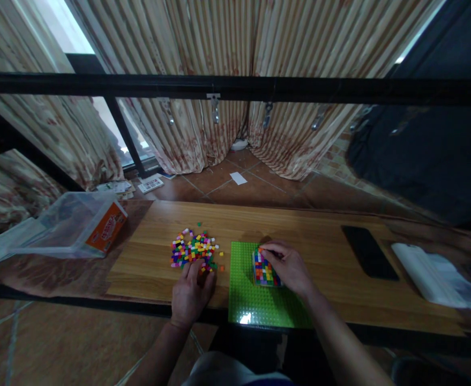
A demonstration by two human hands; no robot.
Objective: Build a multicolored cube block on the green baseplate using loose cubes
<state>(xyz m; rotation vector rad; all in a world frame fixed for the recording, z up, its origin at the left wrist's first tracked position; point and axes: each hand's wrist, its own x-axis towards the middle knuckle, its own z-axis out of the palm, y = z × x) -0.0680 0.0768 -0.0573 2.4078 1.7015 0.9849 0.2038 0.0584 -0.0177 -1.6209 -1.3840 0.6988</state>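
Note:
A green studded baseplate (251,300) lies at the table's near edge. On it stands a small block built of multicoloured bricks (262,269). My right hand (289,265) rests against that block, fingers pinched at its top far corner on a small piece I cannot make out. Left of the plate lies a heap of loose coloured bricks (193,249). My left hand (191,292) sits at the heap's near edge, fingers curled down into the bricks; what they hold, if anything, is hidden.
A wooden tabletop (299,225) carries a black phone (368,251) at the right and a white plastic bag (428,273) beyond it. A clear plastic box with an orange label (78,222) lies tipped at the left. A black bar (235,88) crosses overhead.

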